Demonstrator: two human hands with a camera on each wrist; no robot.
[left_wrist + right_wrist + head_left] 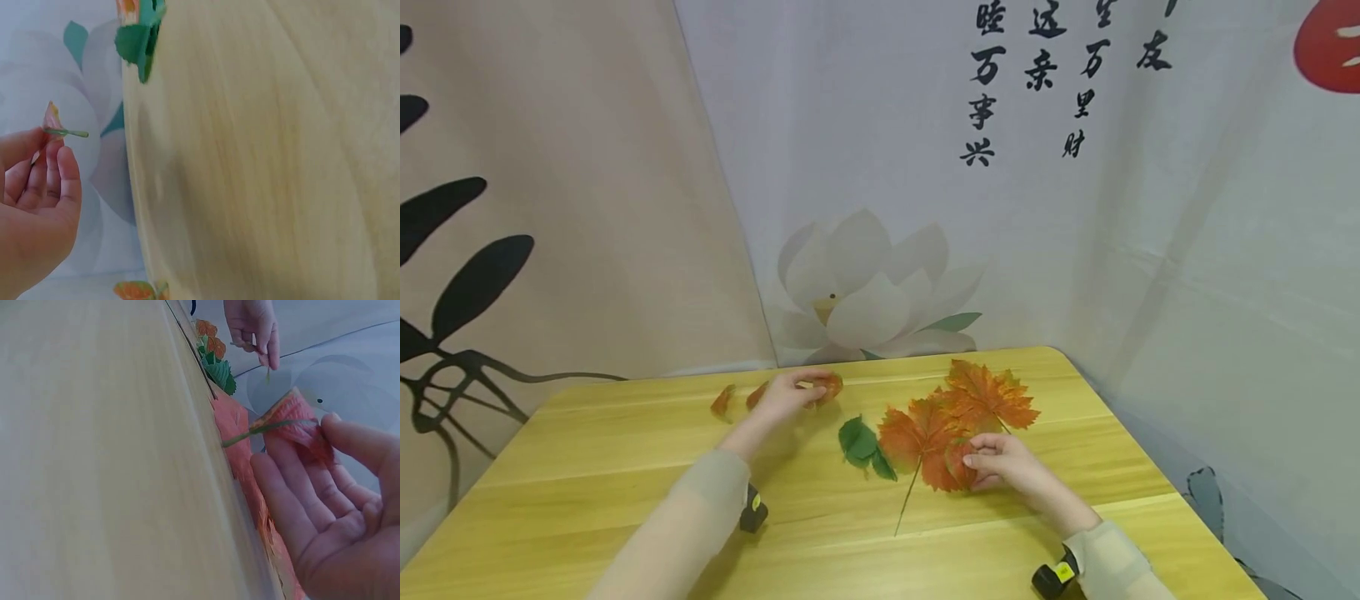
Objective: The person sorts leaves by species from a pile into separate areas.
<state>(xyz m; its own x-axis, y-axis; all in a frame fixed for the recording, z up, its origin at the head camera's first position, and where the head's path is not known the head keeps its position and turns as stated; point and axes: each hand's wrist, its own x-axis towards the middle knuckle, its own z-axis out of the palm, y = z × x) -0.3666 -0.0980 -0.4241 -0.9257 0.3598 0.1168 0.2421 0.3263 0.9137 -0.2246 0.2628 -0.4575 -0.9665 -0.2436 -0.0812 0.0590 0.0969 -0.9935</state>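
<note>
My left hand [786, 395] pinches a small orange-red leaf [832, 387] between thumb and fingers, over the far left part of the table. In the left wrist view its short green stem [76, 133] sticks out past the fingertips. Toward the right, my right hand [1009, 463] holds another small red leaf [958, 464] by thumb and fingers, in front of a large orange maple leaf [913, 429]. The right wrist view shows this red leaf [294, 422] curved, with a green stem, held above the table.
A second large maple leaf [988, 396] overlaps the first at the back right. Green leaves [856, 438] lie between my hands. A small orange leaf [722, 402] lies at the far left of the wooden table [820, 533]. Behind hangs a printed cloth [880, 167].
</note>
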